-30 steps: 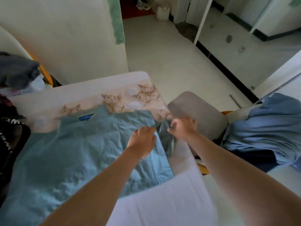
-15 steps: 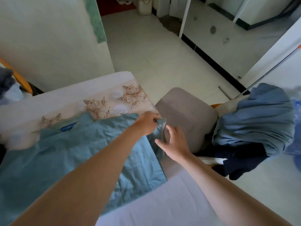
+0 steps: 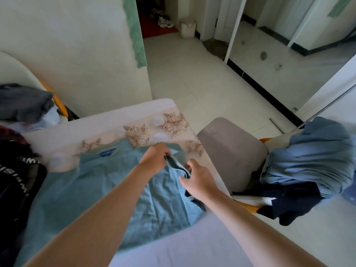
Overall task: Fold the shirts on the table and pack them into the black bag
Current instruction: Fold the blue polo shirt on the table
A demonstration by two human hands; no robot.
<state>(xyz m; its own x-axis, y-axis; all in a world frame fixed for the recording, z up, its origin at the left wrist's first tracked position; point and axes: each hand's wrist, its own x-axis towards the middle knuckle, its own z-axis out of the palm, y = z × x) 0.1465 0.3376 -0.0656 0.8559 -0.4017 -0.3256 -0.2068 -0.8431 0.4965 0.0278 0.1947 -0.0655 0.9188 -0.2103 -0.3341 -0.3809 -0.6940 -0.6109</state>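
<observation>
A light blue shirt (image 3: 92, 182) lies spread on the table (image 3: 119, 116), its collar with a blue label toward the far edge. My left hand (image 3: 154, 158) grips the shirt's right sleeve near the shoulder. My right hand (image 3: 198, 178) pinches the same sleeve at its lower end, so the sleeve is lifted between both hands. A black bag (image 3: 17, 182) with white lettering sits at the table's left edge.
A grey cushioned chair (image 3: 231, 149) stands right of the table. Blue and dark navy clothes (image 3: 312, 157) are heaped on a second chair at the far right. More folded clothes (image 3: 23, 103) lie on a chair at the left. Tiled floor lies beyond.
My left hand moved from lying flat on the shirt to gripping the sleeve. Both hands have lifted the sleeve off the table's right edge and drawn it inward over the shirt.
</observation>
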